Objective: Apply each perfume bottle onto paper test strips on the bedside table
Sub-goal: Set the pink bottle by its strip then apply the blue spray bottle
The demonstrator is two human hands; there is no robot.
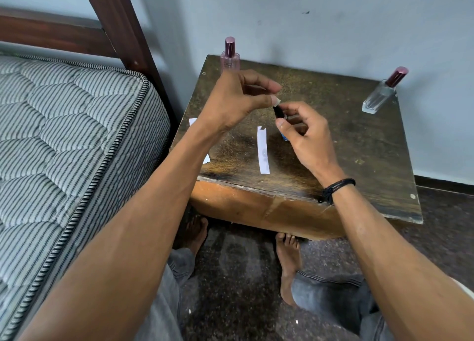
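Gripping a small bottle [282, 116] in the curled fingers [283, 125] of the right hand [302, 133], the person holds it in the air just right of the far end of the white paper strip [263, 151]. That spot looks chosen so the scent can land on the paper without a reach. Its black top [278, 110] points up towards the left hand [236, 97], whose fingers are curled, with the thumb tip at the end of that top. Whether thumb and forefinger actually pinch it I cannot tell. My guess is that the top is being worked off or on.

That strip is thin, flat and narrow, with a faint mark near its middle. Left of it, a second strip [193, 122] lies mostly hidden under the left forearm. Far behind and left of the strip stands a round pink bottle [230, 57] with a glossy maroon cap. Well to the right and behind it is a clear square-sided bottle [379, 98], capped alike. Both appear parked clear of the working spot. The worktop [359, 161] is dark, scuffed wood with chipped edges. Far left of the strip is a quilted, striped mattress [64, 122].
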